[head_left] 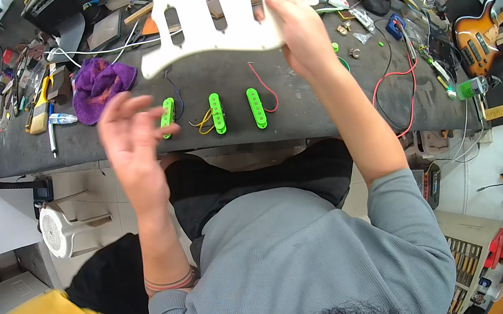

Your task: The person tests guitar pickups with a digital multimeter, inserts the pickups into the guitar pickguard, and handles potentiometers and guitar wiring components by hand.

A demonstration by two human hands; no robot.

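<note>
A white guitar pickguard [197,35] with three slots is held up above the bench by my right hand [301,32], whose fingers grip its right edge. My left hand [132,142] is raised with its fingers apart and nothing in it, in front of the leftmost green pickup [168,116], which it partly overlaps in view. A second green pickup [217,113] with a yellow wire lies in the middle, and a third green pickup [256,109] with a red wire lies to its right.
A purple cloth [99,87], a brush [41,107] and a pen [52,131] lie on the dark bench [316,111] at left. Red cable [412,94], a small sunburst guitar [478,38] and a green-labelled bottle [470,88] are at right. Tools clutter the back. A white stool [58,231] stands below left.
</note>
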